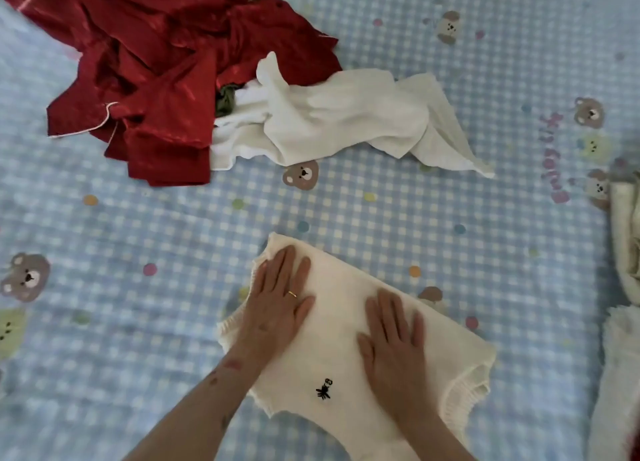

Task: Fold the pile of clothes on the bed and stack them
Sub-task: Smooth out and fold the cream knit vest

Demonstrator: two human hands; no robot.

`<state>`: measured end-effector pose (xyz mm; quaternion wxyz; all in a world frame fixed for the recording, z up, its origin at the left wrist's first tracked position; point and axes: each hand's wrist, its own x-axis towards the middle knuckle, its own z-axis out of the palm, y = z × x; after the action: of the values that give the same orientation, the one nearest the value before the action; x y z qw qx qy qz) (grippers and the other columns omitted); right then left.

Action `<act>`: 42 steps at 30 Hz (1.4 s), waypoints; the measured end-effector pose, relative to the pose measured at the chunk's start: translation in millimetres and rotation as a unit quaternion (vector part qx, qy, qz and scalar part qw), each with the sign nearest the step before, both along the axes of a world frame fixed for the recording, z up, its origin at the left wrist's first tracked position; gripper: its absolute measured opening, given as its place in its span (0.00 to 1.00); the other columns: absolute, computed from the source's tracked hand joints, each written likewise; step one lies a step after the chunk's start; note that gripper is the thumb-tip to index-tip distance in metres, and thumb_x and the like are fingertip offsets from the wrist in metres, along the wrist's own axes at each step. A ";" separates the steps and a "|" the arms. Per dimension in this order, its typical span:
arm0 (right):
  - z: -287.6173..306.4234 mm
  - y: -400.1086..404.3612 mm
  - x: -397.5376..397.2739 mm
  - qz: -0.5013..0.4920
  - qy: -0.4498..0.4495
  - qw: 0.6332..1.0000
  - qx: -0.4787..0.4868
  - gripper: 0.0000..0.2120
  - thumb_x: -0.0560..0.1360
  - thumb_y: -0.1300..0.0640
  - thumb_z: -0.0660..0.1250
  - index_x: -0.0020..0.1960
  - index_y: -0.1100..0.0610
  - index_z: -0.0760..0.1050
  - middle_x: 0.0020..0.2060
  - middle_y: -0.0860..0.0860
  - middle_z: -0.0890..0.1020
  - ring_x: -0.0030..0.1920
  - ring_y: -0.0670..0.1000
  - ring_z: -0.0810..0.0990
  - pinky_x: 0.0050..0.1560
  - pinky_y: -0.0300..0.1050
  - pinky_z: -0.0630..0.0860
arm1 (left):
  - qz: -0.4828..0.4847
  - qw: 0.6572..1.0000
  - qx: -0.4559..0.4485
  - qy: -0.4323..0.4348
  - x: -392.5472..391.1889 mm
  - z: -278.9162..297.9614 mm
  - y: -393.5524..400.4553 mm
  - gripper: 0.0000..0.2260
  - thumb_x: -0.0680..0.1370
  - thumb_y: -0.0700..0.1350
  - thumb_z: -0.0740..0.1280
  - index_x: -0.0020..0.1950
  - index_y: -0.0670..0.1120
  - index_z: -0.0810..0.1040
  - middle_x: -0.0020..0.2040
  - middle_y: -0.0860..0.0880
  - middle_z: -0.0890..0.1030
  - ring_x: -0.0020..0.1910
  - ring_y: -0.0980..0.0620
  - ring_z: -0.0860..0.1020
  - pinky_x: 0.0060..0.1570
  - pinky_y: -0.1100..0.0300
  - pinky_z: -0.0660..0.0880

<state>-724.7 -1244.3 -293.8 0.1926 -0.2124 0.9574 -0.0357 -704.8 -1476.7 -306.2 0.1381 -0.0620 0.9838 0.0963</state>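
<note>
A cream knitted garment (346, 322) with a small black emblem lies flat on the bed near me. My left hand (277, 298) lies flat on its upper left part, fingers straight, a ring on one finger. On the middle of the knit, my right hand (394, 343) presses down flat. Farther up the bed sits the unfolded pile: crumpled red satin clothes (156, 72), a dark olive piece (225, 100) peeking out, and a white garment (339, 117) stretched out to the right.
The bed has a blue checked sheet (138, 322) printed with bears and dots. At the right edge lie cream and white fluffy fabrics (623, 287), partly out of view.
</note>
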 end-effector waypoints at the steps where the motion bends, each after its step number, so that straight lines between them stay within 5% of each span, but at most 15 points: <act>1: -2.1 28.9 1.0 0.003 0.001 1.000 0.015 0.27 0.79 0.44 0.47 0.75 0.55 0.60 0.75 0.53 0.60 0.75 0.52 0.56 0.72 0.60 0.52 | -0.007 1.000 -0.002 -0.008 1.6 -5.0 -3.1 0.28 0.79 0.58 0.49 0.77 0.48 0.52 0.77 0.43 0.50 0.77 0.45 0.50 0.73 0.47 0.48; 4: 9.9 104.8 4.7 -0.046 -0.004 0.998 0.048 0.28 0.80 0.45 0.42 0.73 0.58 0.61 0.73 0.57 0.65 0.72 0.56 0.61 0.70 0.60 0.56 | 0.021 1.000 -0.008 -0.005 -1.3 -0.6 3.0 0.28 0.79 0.56 0.47 0.77 0.46 0.49 0.77 0.43 0.46 0.77 0.46 0.45 0.74 0.47 0.44; 8: 35.9 149.8 -8.2 -0.097 0.022 0.995 0.021 0.26 0.82 0.51 0.41 0.72 0.61 0.62 0.72 0.60 0.66 0.71 0.56 0.62 0.70 0.56 0.57 | -0.028 0.992 0.067 0.102 43.8 23.3 86.4 0.26 0.77 0.51 0.55 0.72 0.40 0.65 0.75 0.41 0.57 0.75 0.43 0.55 0.74 0.49 0.50; 10: 40.2 155.7 -16.5 -0.010 0.041 0.999 -0.013 0.24 0.76 0.62 0.48 0.72 0.62 0.62 0.72 0.58 0.64 0.72 0.55 0.61 0.73 0.50 0.54 | -0.178 0.968 0.142 0.101 93.3 32.7 152.6 0.25 0.78 0.56 0.56 0.70 0.43 0.67 0.75 0.42 0.60 0.75 0.45 0.59 0.71 0.52 0.56; 13: 47.4 172.7 -31.9 0.182 0.023 0.983 -0.010 0.35 0.66 0.70 0.50 0.73 0.58 0.61 0.73 0.55 0.65 0.73 0.53 0.60 0.73 0.51 0.54 | -0.189 0.968 0.151 0.061 123.3 41.3 210.8 0.22 0.74 0.54 0.59 0.64 0.45 0.72 0.70 0.44 0.70 0.69 0.47 0.69 0.67 0.54 0.61; 15: 48.0 184.8 -47.2 0.278 0.028 0.960 0.014 0.35 0.66 0.70 0.51 0.72 0.56 0.64 0.72 0.54 0.66 0.73 0.55 0.62 0.70 0.54 0.59 | -0.136 0.978 0.158 0.022 117.8 42.7 222.2 0.25 0.68 0.51 0.64 0.64 0.44 0.71 0.66 0.45 0.75 0.68 0.46 0.70 0.68 0.54 0.59; 19: 47.3 169.6 -79.1 0.354 -0.002 0.935 -0.013 0.22 0.71 0.62 0.59 0.63 0.57 0.76 0.66 0.56 0.75 0.66 0.59 0.73 0.64 0.56 0.72 | -0.045 0.983 0.167 0.057 101.5 48.1 225.0 0.19 0.78 0.37 0.51 0.58 0.45 0.81 0.59 0.47 0.81 0.58 0.50 0.79 0.67 0.57 0.61; 22: 61.0 146.1 -93.7 0.250 -0.091 0.956 -0.125 0.17 0.67 0.63 0.74 0.54 0.54 0.79 0.52 0.49 0.83 0.55 0.54 0.82 0.52 0.44 0.78 | 0.072 0.960 0.257 0.090 94.2 67.8 214.4 0.17 0.68 0.34 0.68 0.55 0.45 0.83 0.58 0.49 0.80 0.59 0.51 0.78 0.64 0.68 0.66; 24: 85.0 127.8 -102.7 0.066 -0.178 0.963 -0.192 0.16 0.70 0.60 0.72 0.49 0.41 0.74 0.44 0.39 0.81 0.46 0.40 0.80 0.45 0.31 0.72 | 0.252 0.904 0.338 0.069 97.2 82.7 205.7 0.22 0.70 0.32 0.67 0.57 0.55 0.80 0.55 0.53 0.81 0.59 0.53 0.76 0.60 0.79 0.62; 26: 103.1 102.6 -110.1 -0.062 -0.219 0.935 -0.272 0.13 0.72 0.60 0.69 0.45 0.41 0.74 0.42 0.39 0.82 0.45 0.40 0.80 0.43 0.29 0.72 | 0.423 0.818 0.387 0.045 99.8 98.4 192.4 0.21 0.76 0.35 0.65 0.55 0.63 0.76 0.40 0.61 0.83 0.44 0.64 0.80 0.43 0.82 0.67; 29: 120.1 42.5 -119.1 -0.062 -0.230 0.909 -0.343 0.08 0.74 0.57 0.68 0.48 0.43 0.76 0.45 0.42 0.82 0.46 0.43 0.80 0.44 0.33 0.75 | 0.535 0.755 0.367 0.092 98.0 110.9 157.9 0.11 0.75 0.40 0.67 0.53 0.55 0.79 0.27 0.61 0.78 0.26 0.67 0.74 0.27 0.77 0.66; 32: 118.3 -34.0 -124.6 -0.020 -0.244 0.904 -0.350 0.04 0.76 0.50 0.66 0.49 0.42 0.75 0.45 0.38 0.81 0.46 0.40 0.79 0.44 0.29 0.72 | 0.594 0.700 0.378 0.121 92.9 109.7 116.3 0.09 0.76 0.43 0.67 0.54 0.56 0.77 0.32 0.62 0.79 0.36 0.72 0.76 0.34 0.77 0.69; 35: 98.9 -106.4 -128.8 0.032 -0.227 0.916 -0.331 0.04 0.75 0.48 0.65 0.50 0.45 0.75 0.45 0.40 0.81 0.46 0.40 0.79 0.48 0.34 0.72 | 0.640 0.668 0.367 0.100 86.6 96.3 79.1 0.07 0.78 0.45 0.65 0.54 0.54 0.76 0.38 0.59 0.80 0.39 0.64 0.77 0.38 0.63 0.70; 39: 51.7 -168.8 -126.1 0.071 -0.246 0.935 -0.244 0.12 0.76 0.51 0.66 0.58 0.52 0.74 0.52 0.49 0.80 0.53 0.50 0.78 0.55 0.47 0.73 | 0.651 0.686 0.320 0.056 88.3 70.4 42.5 0.09 0.77 0.47 0.65 0.56 0.49 0.74 0.35 0.56 0.78 0.38 0.50 0.78 0.34 0.60 0.69; 42: 29.9 -166.5 -122.6 0.045 -0.168 0.971 -0.164 0.19 0.77 0.48 0.62 0.65 0.55 0.70 0.59 0.53 0.75 0.60 0.54 0.73 0.61 0.50 0.69 | 0.646 0.707 0.277 0.075 95.1 60.9 31.6 0.27 0.69 0.47 0.75 0.66 0.46 0.70 0.46 0.49 0.77 0.47 0.45 0.77 0.48 0.50 0.75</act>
<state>-847.2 -1410.9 -263.9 0.3142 -0.2751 0.8819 -0.2189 -609.7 -1445.1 -245.4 -0.0215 -0.6339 0.6393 0.4348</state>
